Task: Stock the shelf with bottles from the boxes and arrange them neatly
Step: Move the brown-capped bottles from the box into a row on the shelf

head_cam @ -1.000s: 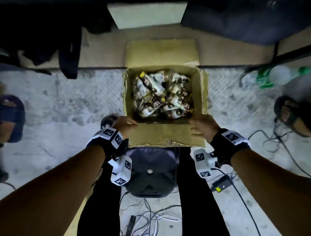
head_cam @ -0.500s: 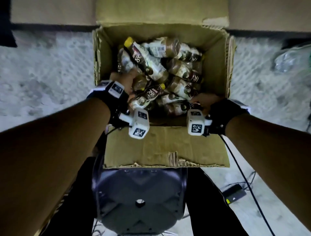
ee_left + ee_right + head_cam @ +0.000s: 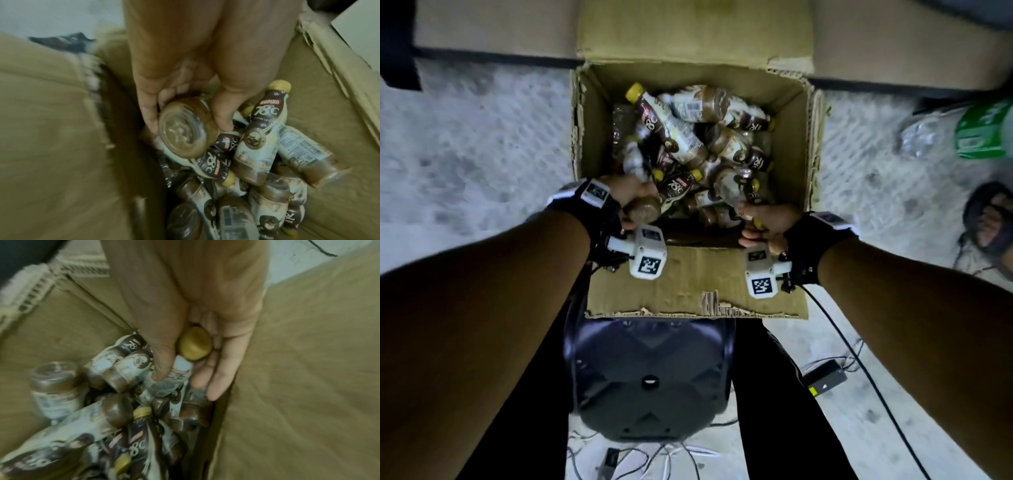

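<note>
An open cardboard box (image 3: pixel 796 144) on the floor holds several small coffee bottles with yellow caps, piled loosely. My left hand (image 3: pixel 628 193) grips one bottle (image 3: pixel 642 205) near its base, bottom end toward me; in the left wrist view thumb and fingers wrap that bottle (image 3: pixel 182 129). My right hand (image 3: pixel 767 222) holds another bottle (image 3: pixel 731 186) at its neck by the box's near right corner. In the right wrist view the yellow cap (image 3: pixel 194 346) sits in my palm and the thumb presses the bottle's (image 3: pixel 179 374) neck. No shelf is in view.
The box's near flap (image 3: pixel 688 284) folds toward me over a dark plastic stool (image 3: pixel 650 380). Cables and a small black device (image 3: pixel 825 378) lie on the floor. A green-labelled clear bottle (image 3: pixel 962 132) and another person's sandalled foot (image 3: pixel 989 219) are at the right.
A second ago both hands were at the box's near flap, holding nothing. They reached into the box, and each now grips a bottle, slightly raised. The camera moved closer over the box.
</note>
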`<action>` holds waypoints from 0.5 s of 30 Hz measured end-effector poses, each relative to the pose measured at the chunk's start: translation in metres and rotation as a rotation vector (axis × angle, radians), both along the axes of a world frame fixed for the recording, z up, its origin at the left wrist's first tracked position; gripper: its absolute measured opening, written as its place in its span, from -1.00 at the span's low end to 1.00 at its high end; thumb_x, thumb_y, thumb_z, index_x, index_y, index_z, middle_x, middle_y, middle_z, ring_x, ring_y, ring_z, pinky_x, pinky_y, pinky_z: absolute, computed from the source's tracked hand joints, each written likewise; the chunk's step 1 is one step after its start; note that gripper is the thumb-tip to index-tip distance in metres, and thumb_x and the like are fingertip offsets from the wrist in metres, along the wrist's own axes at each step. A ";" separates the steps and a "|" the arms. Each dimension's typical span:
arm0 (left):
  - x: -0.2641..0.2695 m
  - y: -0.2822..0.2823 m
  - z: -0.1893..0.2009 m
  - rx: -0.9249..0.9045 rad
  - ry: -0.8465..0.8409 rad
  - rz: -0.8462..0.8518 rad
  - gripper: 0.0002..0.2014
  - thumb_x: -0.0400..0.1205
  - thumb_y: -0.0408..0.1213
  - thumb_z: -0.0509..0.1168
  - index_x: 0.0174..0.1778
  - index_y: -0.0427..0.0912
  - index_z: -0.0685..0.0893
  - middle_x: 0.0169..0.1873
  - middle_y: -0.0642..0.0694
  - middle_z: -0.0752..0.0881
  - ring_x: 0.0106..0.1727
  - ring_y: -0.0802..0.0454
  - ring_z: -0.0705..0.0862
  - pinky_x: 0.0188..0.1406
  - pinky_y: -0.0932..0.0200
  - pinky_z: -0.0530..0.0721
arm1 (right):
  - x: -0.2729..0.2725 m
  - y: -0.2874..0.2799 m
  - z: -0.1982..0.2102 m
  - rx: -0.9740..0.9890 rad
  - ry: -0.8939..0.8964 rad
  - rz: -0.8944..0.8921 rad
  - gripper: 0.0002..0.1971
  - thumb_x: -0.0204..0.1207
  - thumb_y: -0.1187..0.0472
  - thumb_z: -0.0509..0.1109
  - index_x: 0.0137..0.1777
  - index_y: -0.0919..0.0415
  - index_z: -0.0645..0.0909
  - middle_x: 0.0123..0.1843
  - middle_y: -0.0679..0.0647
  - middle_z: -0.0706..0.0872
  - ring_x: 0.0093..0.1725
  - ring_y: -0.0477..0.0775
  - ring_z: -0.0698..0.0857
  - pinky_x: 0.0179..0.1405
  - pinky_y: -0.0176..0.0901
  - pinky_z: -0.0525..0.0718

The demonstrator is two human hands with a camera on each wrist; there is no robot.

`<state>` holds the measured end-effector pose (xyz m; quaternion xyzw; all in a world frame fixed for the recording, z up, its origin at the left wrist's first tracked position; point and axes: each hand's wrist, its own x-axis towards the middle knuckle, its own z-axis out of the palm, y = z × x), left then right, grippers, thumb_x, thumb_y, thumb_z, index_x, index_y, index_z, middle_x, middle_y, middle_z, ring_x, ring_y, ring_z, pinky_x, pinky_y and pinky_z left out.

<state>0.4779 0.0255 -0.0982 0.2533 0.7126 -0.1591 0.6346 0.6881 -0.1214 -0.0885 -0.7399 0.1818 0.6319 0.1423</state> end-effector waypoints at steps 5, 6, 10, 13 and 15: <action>-0.025 -0.038 0.070 -0.147 -0.090 -0.010 -0.73 0.65 -0.10 0.32 -0.31 -0.03 0.81 -0.14 -0.20 0.74 -0.19 -0.12 0.69 -0.58 0.18 0.66 | -0.007 -0.005 0.059 0.035 -0.013 -0.134 -0.68 0.79 0.21 0.08 -0.25 0.21 0.31 -0.68 0.00 0.39 -0.74 -0.07 0.34 -0.71 -0.43 0.44; -0.031 -0.043 0.081 -0.169 -0.101 0.033 -0.64 0.66 -0.13 0.30 -0.44 -0.02 0.82 -0.22 -0.17 0.72 -0.22 -0.09 0.68 -0.51 0.14 0.70 | -0.011 -0.010 0.072 0.030 -0.024 -0.178 -0.66 0.79 0.24 0.02 -0.28 0.21 0.28 -0.63 0.02 0.41 -0.68 -0.06 0.39 -0.57 -0.35 0.53; -0.046 -0.053 0.140 -0.227 -0.120 0.156 -0.84 0.60 -0.16 0.38 -0.09 -0.19 0.70 -0.24 -0.24 0.68 -0.31 -0.15 0.68 -0.65 0.15 0.63 | -0.030 -0.026 0.130 0.003 -0.146 -0.150 -0.79 0.77 0.16 0.10 0.08 0.29 0.48 -0.20 0.18 0.64 -0.26 0.16 0.67 -0.26 -0.02 0.72; -0.054 -0.056 0.163 -0.197 -0.084 0.208 -0.78 0.59 -0.20 0.40 0.08 -0.19 0.62 -0.14 -0.23 0.70 -0.18 -0.14 0.70 -0.40 0.00 0.70 | -0.036 -0.031 0.154 -0.009 -0.101 -0.121 -0.80 0.75 0.18 0.16 0.04 0.32 0.50 -0.09 0.22 0.66 -0.19 0.21 0.70 -0.25 0.03 0.67; -0.059 -0.056 0.162 -0.178 -0.093 0.261 -0.77 0.57 -0.24 0.43 0.11 -0.19 0.65 -0.03 -0.21 0.73 -0.03 -0.16 0.71 -0.09 -0.12 0.71 | -0.036 -0.027 0.151 0.001 -0.122 -0.115 -0.81 0.72 0.21 0.20 -0.07 0.29 0.54 -0.09 0.23 0.68 -0.25 0.15 0.70 -0.35 -0.04 0.66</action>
